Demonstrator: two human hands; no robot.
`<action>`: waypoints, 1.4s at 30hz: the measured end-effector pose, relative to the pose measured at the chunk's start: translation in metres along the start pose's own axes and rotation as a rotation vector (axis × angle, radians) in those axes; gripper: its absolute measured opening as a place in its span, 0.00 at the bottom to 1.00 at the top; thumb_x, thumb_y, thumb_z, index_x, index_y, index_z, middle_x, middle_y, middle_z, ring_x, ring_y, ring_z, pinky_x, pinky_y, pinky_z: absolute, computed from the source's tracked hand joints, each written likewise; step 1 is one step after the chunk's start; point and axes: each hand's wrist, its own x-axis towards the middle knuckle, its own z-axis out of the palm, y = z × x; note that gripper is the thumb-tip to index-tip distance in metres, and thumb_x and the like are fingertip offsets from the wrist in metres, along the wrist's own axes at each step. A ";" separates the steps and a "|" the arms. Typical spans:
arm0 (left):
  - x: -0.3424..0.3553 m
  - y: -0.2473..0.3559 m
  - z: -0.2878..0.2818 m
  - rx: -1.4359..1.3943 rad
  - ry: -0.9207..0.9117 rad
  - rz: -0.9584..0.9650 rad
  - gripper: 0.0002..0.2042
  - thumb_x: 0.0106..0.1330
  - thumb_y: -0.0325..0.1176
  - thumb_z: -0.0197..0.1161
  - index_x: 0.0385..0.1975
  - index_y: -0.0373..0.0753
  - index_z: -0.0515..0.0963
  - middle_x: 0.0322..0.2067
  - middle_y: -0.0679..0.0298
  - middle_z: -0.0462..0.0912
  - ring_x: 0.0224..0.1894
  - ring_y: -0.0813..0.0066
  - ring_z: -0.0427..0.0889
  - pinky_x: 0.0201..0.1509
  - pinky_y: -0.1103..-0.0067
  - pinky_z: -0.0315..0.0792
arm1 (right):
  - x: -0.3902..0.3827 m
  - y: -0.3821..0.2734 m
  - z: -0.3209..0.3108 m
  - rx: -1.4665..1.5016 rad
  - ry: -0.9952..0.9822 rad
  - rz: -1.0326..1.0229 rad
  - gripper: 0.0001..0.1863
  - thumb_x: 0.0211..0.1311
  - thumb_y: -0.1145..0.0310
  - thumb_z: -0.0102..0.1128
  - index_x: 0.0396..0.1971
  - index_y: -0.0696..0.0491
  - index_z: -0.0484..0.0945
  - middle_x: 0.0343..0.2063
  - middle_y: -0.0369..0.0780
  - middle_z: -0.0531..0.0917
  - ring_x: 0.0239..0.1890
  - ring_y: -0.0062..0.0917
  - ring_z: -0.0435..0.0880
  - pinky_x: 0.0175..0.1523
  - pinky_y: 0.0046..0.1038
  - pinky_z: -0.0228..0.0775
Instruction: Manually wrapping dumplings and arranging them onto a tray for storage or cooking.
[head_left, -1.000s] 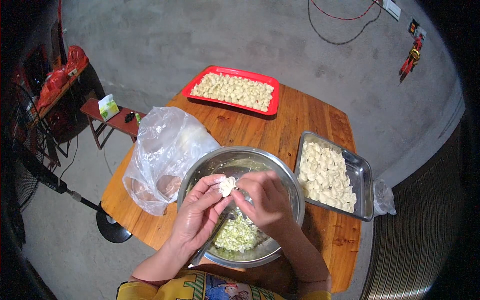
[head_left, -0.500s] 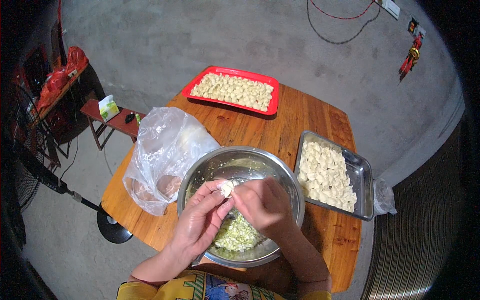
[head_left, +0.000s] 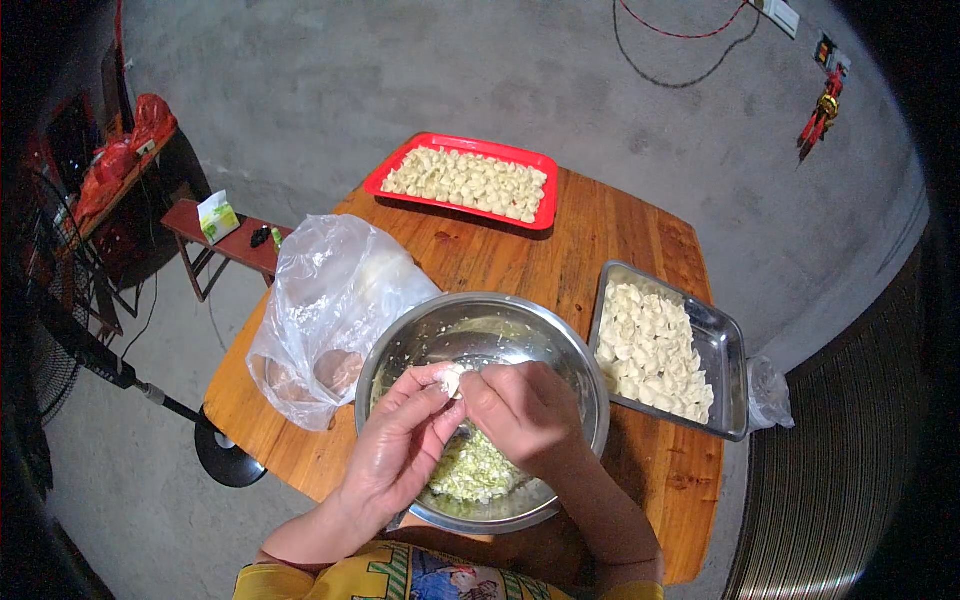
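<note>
White dumpling [head_left: 453,381], pinched by left hand [head_left: 402,432], right hand [head_left: 532,415]; direction, long axis unclear

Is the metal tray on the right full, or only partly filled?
Partly filled. In the metal tray, dumplings cover the left part; bare metal shows along the right.
</note>
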 end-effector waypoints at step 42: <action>0.006 0.011 -0.008 -0.127 -0.046 -0.051 0.11 0.68 0.22 0.52 0.49 0.29 0.69 0.47 0.49 0.78 0.50 0.60 0.81 0.60 0.70 0.76 | 0.001 0.004 0.004 0.441 0.065 0.308 0.19 0.53 0.79 0.64 0.45 0.55 0.70 0.33 0.43 0.75 0.34 0.39 0.77 0.39 0.35 0.71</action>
